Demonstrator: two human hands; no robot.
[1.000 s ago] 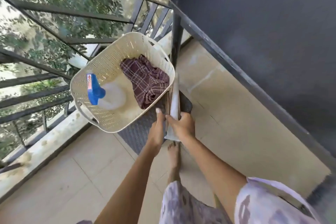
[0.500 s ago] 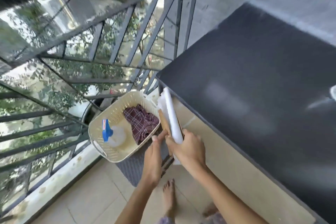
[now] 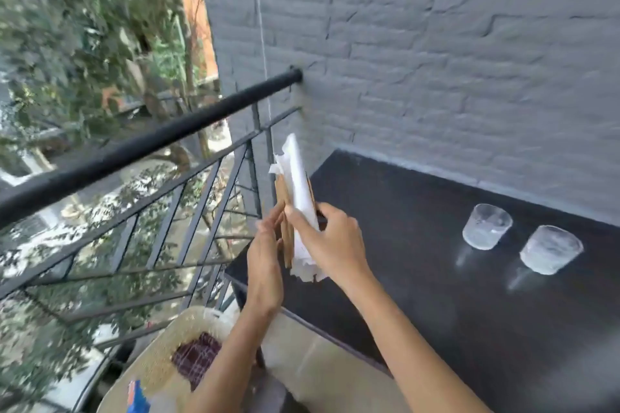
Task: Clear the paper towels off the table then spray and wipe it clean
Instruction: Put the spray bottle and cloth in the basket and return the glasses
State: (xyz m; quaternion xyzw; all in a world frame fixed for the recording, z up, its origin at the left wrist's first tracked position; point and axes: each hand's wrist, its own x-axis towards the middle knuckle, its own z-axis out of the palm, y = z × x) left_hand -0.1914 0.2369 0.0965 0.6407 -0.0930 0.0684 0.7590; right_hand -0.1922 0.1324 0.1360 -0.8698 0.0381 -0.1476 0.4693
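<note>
**Towel bundle raised from basket level to counter corner**

Head view, change: One second ago both hands held the paper towels (image 3: 298, 178) low, beside the basket (image 3: 157, 352) on the floor. Half a second ago the bundle was level with the counter (image 3: 436, 295) edge. It now stands almost upright above the counter's near-left corner. Whether its lower end touches the surface cannot be told.

Head view, grip state: The right hand (image 3: 330, 241) has its grip curled round the lower half of the paper towels, thumb on the near face. The left hand (image 3: 266, 255) is spread flat, its straight fingers pressed against the brown sheets (image 3: 284, 211) on the bundle's left side.

Head view, other items: The spray bottle (image 3: 137, 396) and the plaid cloth (image 3: 196, 355) lie in the basket, below the counter's left edge. Two glasses (image 3: 486, 226) stand toward the counter's far-right edge, near the brick wall (image 3: 436, 60).

Consequence for the task: The clearing step appears incomplete, since the towels remain in hand at counter height rather than set aside. Spraying and wiping have not begun. The glasses would probably obstruct a full wipe.
</note>
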